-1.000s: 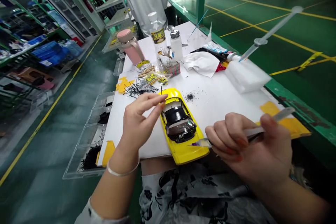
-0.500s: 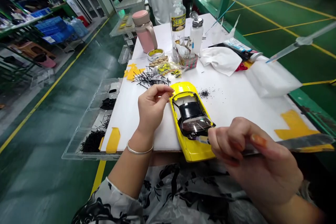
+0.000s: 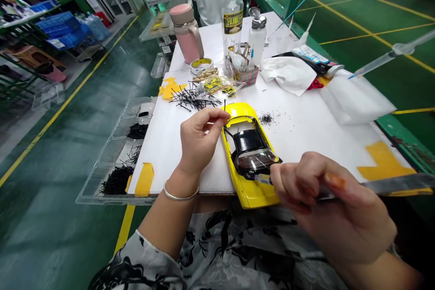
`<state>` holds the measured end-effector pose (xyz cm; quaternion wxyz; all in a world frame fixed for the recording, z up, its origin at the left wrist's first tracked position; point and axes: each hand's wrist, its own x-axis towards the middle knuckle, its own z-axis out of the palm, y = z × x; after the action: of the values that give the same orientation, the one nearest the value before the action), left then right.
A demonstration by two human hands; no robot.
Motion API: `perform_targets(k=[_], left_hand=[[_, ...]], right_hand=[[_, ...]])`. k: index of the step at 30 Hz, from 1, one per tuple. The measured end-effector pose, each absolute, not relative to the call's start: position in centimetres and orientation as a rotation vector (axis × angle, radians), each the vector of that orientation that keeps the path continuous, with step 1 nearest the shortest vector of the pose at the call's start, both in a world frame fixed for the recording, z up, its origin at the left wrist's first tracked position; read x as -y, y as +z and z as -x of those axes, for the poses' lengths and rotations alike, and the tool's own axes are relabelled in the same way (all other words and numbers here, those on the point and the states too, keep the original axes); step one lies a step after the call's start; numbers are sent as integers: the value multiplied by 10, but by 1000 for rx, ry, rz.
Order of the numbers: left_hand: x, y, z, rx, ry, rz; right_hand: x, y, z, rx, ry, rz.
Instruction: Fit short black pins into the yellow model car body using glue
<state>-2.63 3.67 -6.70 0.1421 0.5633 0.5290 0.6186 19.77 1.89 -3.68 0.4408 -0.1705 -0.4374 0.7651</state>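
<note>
A yellow toy car body with a black cabin part and a clear windscreen lies at the table's near edge. My left hand is at its far left corner, thumb and forefinger pinched on a thin black stick that pokes up above the fingertips. In my right hand, closed at the car's right side, is a long grey metal tool that looks like tweezers. Its tip end reaches the base of the windscreen. My fingers hide the tool's middle.
Black sticks, a bag of yellow parts, a tape roll, pink mug and bottle stand beyond the car. Black specks lie right of it. A divided clear tray is at left, a syringe at right.
The black stick now shows above my left fingertips, which have shifted slightly right along the car's corner. My right hand stays almost still with the tool at the windscreen.
</note>
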Motion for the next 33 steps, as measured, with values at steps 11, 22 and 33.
perform_targets(k=[11, 22, 33], left_hand=[[-34, -67, 27, -1601, 1766, -1610], [-35, -68, 28, -1636, 1753, -1618], [-36, -70, 29, -1650, 1741, -1626]], right_hand=[[-36, -27, -221, 1002, 1899, 439], [-45, -27, -233, 966, 1841, 465], [-49, -26, -229, 1011, 1863, 481]])
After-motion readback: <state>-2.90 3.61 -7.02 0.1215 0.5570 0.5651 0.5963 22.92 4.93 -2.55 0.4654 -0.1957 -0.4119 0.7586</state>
